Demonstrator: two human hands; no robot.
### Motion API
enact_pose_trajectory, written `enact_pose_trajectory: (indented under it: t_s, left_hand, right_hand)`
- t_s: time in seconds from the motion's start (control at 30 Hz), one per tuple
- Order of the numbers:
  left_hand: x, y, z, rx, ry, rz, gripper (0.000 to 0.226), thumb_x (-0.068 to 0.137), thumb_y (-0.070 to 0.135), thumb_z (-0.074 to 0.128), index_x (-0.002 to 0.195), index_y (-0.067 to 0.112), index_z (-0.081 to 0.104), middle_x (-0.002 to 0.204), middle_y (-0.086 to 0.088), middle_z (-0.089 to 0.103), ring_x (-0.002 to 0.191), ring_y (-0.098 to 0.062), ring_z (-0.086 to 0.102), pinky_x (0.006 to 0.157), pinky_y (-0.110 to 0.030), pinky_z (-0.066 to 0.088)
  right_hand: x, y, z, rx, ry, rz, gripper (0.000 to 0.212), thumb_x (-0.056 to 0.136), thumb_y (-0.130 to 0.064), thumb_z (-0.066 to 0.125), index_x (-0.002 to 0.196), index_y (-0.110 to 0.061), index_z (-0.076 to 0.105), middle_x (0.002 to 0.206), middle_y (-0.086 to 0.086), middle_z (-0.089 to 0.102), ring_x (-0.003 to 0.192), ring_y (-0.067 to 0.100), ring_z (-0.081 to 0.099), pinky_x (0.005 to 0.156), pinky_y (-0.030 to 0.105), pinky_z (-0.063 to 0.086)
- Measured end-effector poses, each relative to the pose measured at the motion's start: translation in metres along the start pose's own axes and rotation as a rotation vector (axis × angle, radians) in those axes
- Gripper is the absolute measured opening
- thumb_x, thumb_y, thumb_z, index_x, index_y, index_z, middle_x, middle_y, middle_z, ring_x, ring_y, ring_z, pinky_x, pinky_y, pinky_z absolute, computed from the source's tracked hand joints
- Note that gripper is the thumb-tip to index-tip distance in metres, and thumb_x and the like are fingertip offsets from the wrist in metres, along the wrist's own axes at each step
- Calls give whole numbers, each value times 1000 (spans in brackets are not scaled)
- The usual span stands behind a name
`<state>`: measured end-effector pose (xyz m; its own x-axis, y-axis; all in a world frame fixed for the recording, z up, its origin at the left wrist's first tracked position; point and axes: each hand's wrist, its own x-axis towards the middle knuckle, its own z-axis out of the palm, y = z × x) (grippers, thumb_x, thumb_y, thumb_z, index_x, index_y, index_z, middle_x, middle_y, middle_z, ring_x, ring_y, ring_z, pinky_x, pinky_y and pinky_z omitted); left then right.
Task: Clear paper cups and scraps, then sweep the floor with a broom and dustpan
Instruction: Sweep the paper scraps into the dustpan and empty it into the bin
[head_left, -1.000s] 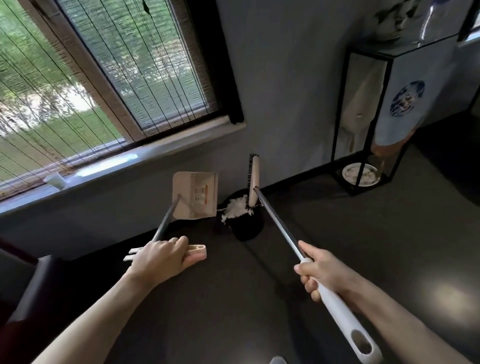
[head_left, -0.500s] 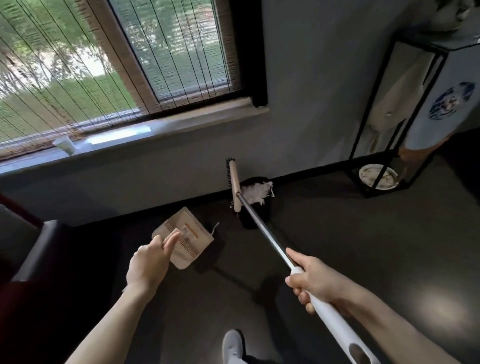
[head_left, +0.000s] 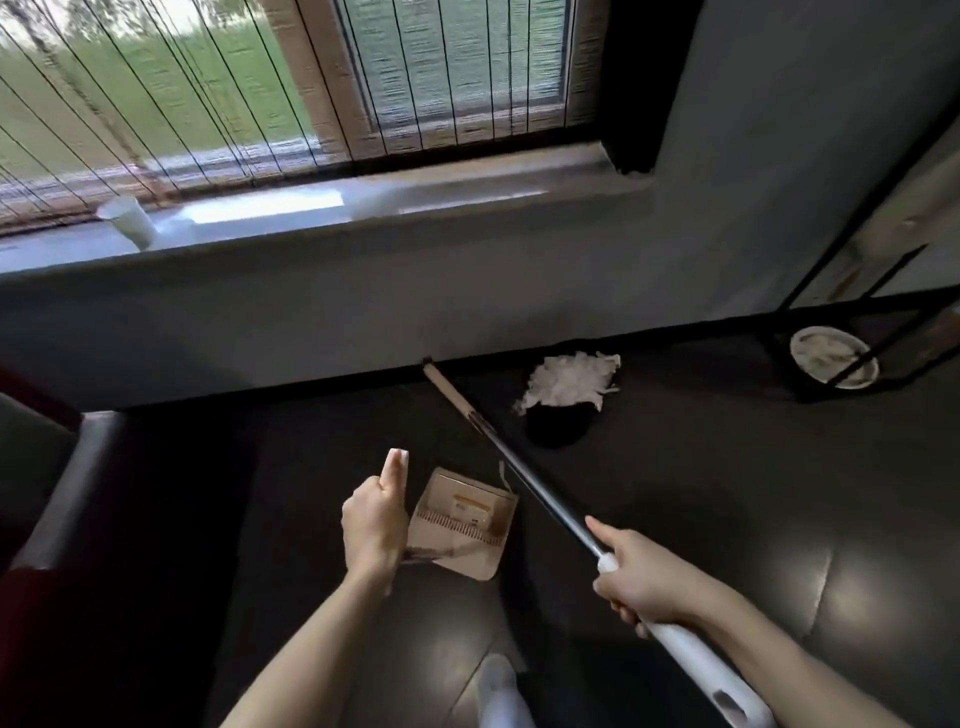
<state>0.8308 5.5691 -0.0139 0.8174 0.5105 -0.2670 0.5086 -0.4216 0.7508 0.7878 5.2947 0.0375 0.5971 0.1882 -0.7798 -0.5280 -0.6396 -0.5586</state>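
Note:
My left hand (head_left: 375, 525) grips the top of the dustpan's handle, its beige tip sticking up above my fist. The beige dustpan (head_left: 462, 522) rests on the dark floor just right of that hand, its toothed edge showing. My right hand (head_left: 636, 577) holds the broom (head_left: 540, 493) where the metal pole meets the white grip. The broom head lies against the skirting board at the far end. A black bin (head_left: 558, 426) heaped with white paper scraps (head_left: 569, 384) stands to the right of the pole. A white paper cup (head_left: 127, 221) sits on the windowsill.
A black metal-framed stand (head_left: 872, 306) is at the right, with a white bowl (head_left: 834, 356) on its bottom shelf. A dark seat edge (head_left: 62, 499) fills the left side. My white-socked foot (head_left: 501, 691) is at the bottom. A thin paper strip (head_left: 504, 475) lies beside the dustpan.
The dustpan has come down from in front of the wall to the floor near my feet. The broom head swung left, away from the bin, to the skirting board.

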Motion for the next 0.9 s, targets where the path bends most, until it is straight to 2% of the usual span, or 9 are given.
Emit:
enact_pose_trajectory:
  t_s: [0.33,0.47,0.53,0.57,0.63,0.7,0.73,0.83,0.9]
  left_hand:
    - [107,47,22,-185,-62,-58,69,88,71,40,69,7,59,55,-3,57,42,-9,51,41,-25,42]
    - [137,53,20,14,-213,157,37,85,46,67,108,21,53,80,2,62,61,-9,59,45,-11,42]
    - [149,48,18,89,-226,276,55,87,25,70,134,34,43,103,8,62,85,-6,63,58,0,43]
    - [152,45,16,67,-231,310,66,87,16,69,141,39,38,116,8,58,102,-3,60,69,4,40]
    - [156,43,17,-9,-256,353,72,87,6,68,143,40,38,131,1,55,121,4,48,87,5,33]
    - [158,44,20,-31,-279,386,70,85,6,70,141,38,43,125,-10,62,121,0,52,95,-1,33]
    - [159,44,22,-19,-289,397,70,84,9,72,141,39,44,115,-6,65,114,-1,55,96,-6,36]
    - [167,47,22,53,-325,439,70,84,18,74,141,41,42,94,7,58,92,-3,54,89,-14,39]
    - [178,47,17,65,-356,434,69,84,20,73,141,43,40,103,8,55,99,-3,52,86,-13,38]
  right_hand:
    - [116,-63,-40,-296,76,95,75,89,-4,43,154,-28,14,97,9,56,46,11,56,41,21,45]
    - [167,-82,-50,-373,78,146,72,91,-6,42,154,-23,12,127,14,56,61,18,62,45,23,48]
    - [189,-85,-52,-394,71,168,72,92,-8,43,154,-21,10,133,16,53,85,27,64,60,27,51]
    - [196,-87,-52,-383,49,183,74,92,-8,44,155,-20,8,134,17,53,91,30,63,67,29,51]
    - [205,-87,-53,-244,-45,244,80,90,-4,48,154,-22,4,111,19,63,66,25,60,59,26,48]
    - [201,-86,-56,74,-117,342,83,89,3,52,153,-29,10,71,12,57,42,11,46,43,21,41]
    - [196,-85,-57,165,-157,387,83,89,5,52,152,-32,13,64,8,51,39,8,42,40,20,39]
    - [171,-73,-53,186,-182,425,80,88,6,52,149,-37,25,77,9,54,40,6,42,39,18,37]
    - [155,-76,-52,179,-148,413,80,87,6,52,148,-39,28,87,11,56,38,5,43,38,18,37]
